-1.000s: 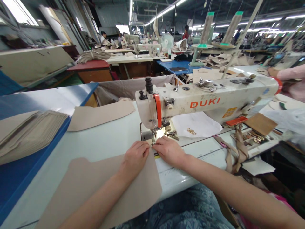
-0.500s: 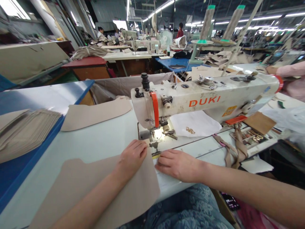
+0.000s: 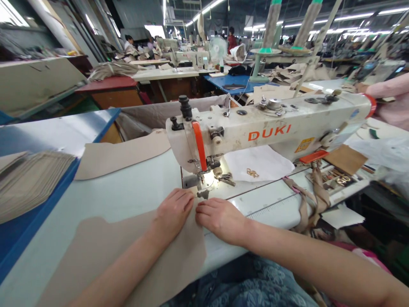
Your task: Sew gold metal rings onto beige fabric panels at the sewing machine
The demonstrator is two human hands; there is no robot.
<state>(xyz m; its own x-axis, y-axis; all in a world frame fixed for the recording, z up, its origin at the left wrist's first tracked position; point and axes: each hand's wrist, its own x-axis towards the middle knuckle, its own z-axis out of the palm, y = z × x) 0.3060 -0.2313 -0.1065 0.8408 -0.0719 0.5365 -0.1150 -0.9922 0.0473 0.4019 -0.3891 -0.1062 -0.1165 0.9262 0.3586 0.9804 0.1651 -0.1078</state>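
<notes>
A flat beige fabric piece (image 3: 118, 238) lies across the front of the pale machine bed and hangs toward my lap. My left hand (image 3: 174, 215) presses on it near the needle area, fingers curled together at its upper corner, where a small pale tab shows. Close beside, my right hand (image 3: 222, 221) has its fingers bent and pressed together at the right edge of the same piece; the fingertips are partly hidden. Just beyond both hands is the lit needle area of the white sewing machine (image 3: 275, 123), with an orange lever guard (image 3: 200, 146).
Another beige piece (image 3: 124, 155) lies behind at left. A stack of beige pieces (image 3: 35, 183) sits on the blue-edged table. Gold metal rings (image 3: 252, 172) rest on a white sheet (image 3: 268, 160) under the machine arm. A parts tray (image 3: 334, 181) and straps (image 3: 315, 200) are at right. A person's pink sleeve (image 3: 388, 87) shows.
My right hand has moved left, off the bed beside the fabric and onto its edge next to my left hand. The left hand stays at the corner. The view has shifted slightly.
</notes>
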